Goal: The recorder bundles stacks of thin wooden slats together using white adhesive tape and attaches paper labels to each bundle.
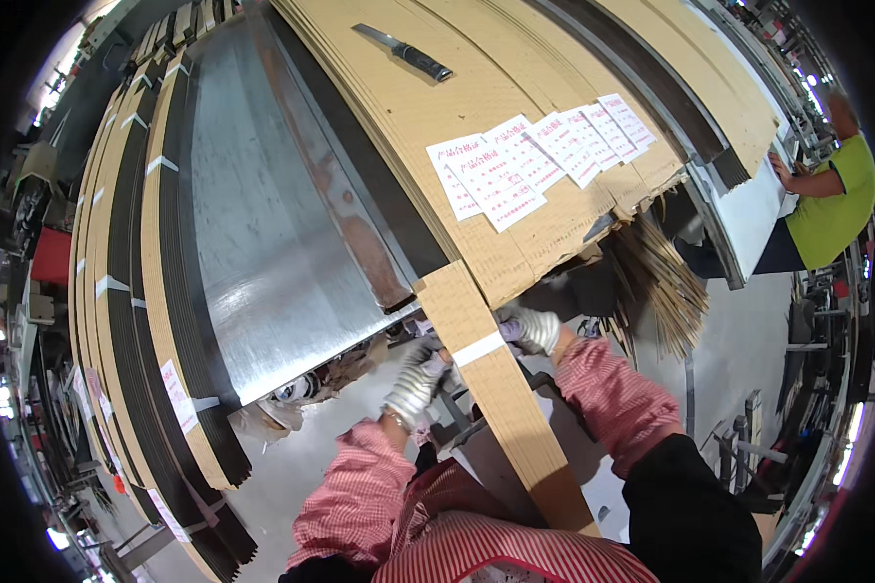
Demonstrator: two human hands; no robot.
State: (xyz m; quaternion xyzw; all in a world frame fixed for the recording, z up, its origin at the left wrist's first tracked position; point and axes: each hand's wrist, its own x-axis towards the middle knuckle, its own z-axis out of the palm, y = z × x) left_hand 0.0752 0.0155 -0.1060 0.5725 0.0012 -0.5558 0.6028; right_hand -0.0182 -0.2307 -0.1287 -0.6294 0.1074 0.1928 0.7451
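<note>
A long tan strip bundle (515, 418) slants from the table's near edge down toward my apron, with a white band (479, 348) across it. At its left edge, beside the band, my gloved left hand (415, 379) is closed, fingertips partly hidden by the bundle. On the opposite edge my gloved right hand (533, 330) has its fingers curled in close to the band; what they hold is hidden. Printed white slips with red text (501, 175) overlap on the tan sheets (437, 107) beyond. A black-handled knife (403, 53) lies farther back on the same sheets.
Banded bundles of long tan and dark strips (156, 291) stand at the left, next to a shiny metal surface (272, 262). Thin sticks (661, 291) hang below the table's right side. A person in a yellow-green shirt (836, 204) works at the far right.
</note>
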